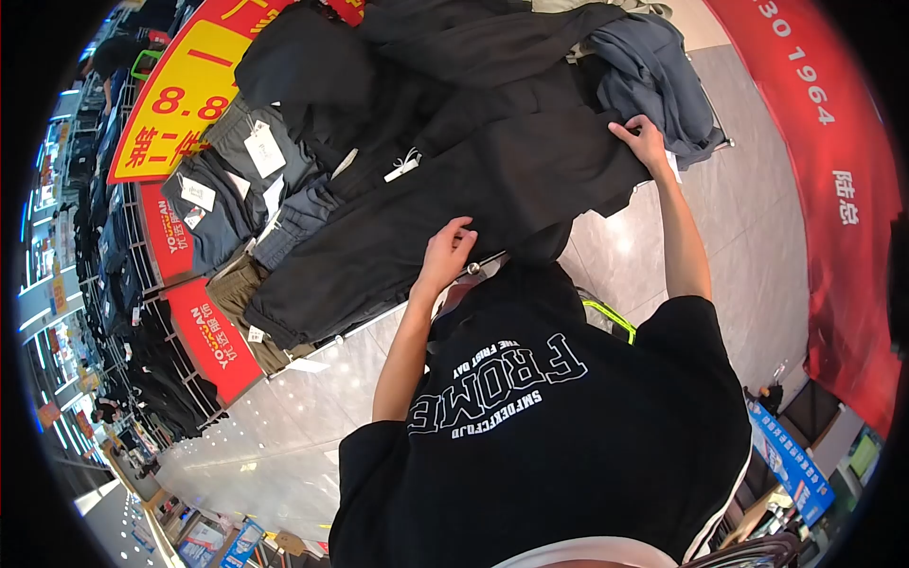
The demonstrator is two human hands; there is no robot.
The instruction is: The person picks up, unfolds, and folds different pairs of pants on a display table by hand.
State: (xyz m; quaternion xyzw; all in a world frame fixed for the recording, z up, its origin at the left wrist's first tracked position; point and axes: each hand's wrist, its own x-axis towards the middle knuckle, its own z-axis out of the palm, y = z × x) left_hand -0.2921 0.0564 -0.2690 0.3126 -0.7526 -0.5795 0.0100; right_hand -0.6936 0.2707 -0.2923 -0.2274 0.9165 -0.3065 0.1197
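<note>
A pair of black pants (379, 241) is spread across the pile on the display table, its front edge hanging over the table rim. At the right end of the black cloth, my right hand (646, 144) pinches the fabric between thumb and fingers. My left hand (447, 254) rests by the front edge of the pants, fingers loosely bent and apart, with nothing visible in them. Above it, a white drawstring (402, 170) lies on black cloth. A dark blue-grey garment (653, 80) is heaped just beyond my right hand.
Folded grey and navy pants with white tags (265, 150) lie at the left of the table, with olive pants (232, 293) below. A yellow and red price sign (180, 104) stands behind them. Clothes racks (114, 275) line the left; a red banner (824, 142) is at right.
</note>
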